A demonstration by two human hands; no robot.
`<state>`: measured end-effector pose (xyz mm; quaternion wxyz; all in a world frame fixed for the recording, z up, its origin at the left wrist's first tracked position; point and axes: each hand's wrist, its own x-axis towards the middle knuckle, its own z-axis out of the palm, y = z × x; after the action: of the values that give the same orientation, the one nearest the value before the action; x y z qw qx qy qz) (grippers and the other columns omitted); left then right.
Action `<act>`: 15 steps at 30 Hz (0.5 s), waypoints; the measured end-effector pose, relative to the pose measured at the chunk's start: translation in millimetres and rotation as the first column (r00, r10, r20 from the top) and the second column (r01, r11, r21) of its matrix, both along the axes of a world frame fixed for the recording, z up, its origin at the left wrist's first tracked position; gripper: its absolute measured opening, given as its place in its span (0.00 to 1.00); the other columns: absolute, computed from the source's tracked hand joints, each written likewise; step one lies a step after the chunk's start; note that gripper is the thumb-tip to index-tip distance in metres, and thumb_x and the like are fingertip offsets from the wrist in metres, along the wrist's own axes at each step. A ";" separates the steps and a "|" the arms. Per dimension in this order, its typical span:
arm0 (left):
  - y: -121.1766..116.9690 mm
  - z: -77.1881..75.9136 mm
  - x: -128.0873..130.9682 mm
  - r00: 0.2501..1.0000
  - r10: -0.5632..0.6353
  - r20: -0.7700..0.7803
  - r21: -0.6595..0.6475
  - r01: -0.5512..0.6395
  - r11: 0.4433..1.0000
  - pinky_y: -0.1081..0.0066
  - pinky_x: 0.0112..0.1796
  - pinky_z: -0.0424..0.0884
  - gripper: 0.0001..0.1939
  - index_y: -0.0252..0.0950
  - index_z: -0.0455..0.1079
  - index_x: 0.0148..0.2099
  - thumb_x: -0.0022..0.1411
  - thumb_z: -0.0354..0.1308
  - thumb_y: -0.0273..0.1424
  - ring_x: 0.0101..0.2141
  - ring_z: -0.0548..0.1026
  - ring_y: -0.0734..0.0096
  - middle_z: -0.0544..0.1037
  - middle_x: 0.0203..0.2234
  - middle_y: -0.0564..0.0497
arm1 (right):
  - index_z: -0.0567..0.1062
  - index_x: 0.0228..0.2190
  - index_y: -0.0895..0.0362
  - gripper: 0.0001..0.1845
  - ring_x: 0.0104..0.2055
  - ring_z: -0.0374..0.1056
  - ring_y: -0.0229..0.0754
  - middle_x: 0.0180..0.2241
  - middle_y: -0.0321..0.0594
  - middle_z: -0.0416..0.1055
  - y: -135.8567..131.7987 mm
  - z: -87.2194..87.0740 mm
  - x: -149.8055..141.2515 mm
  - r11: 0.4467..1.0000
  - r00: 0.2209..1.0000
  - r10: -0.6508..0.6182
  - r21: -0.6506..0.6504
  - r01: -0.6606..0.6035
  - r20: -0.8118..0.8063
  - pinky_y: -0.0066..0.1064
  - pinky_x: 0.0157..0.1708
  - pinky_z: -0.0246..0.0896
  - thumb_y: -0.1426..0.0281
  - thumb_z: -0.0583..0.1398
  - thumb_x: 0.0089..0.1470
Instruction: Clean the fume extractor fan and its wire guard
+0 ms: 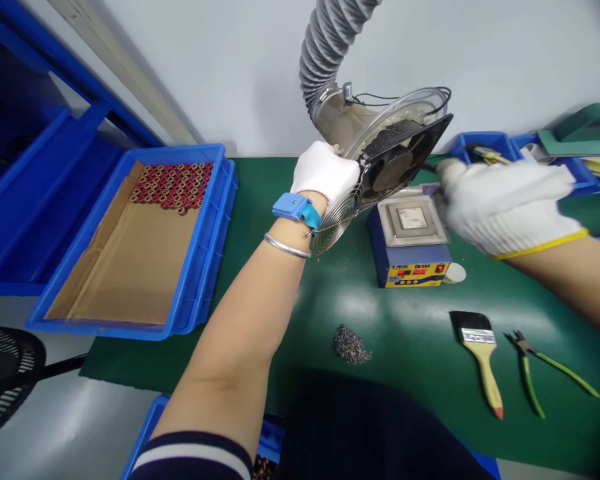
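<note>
Green mat (410, 353) lies bare beside brush (483, 352); left grip (325, 173) clasps hood's rim (373, 130); right grip (505, 203), can't tell.

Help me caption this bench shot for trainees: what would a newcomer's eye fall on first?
Probably the grey ribbed hose at top centre, ending in a clear hood with a black fan, held at its left side by the gloved left hand. The blurred, gloved right hand is just right of the fan. Next, the blue box with red displays below the fan, and the red-and-copper rings in the blue tray at left.
</note>
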<state>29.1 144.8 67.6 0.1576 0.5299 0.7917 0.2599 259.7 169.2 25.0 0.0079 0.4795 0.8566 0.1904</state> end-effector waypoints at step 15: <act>3.7 -3.3 -4.6 0.998 0.010 0.057 0.014 -0.011 1.000 0.59 0.46 0.72 0.06 0.33 0.76 0.34 0.59 0.59 0.29 0.52 0.80 0.42 0.82 0.37 0.35 | 0.75 0.51 0.65 0.28 0.37 0.70 0.60 0.34 0.61 0.71 -1.6 5.5 -10.4 0.999 0.997 -0.047 0.015 0.046 0.061 0.39 0.32 0.51 0.72 0.40 0.66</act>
<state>24.5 148.5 64.4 0.1749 0.5194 0.7877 0.2814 249.4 167.6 30.5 0.0354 0.4932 0.8433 0.2106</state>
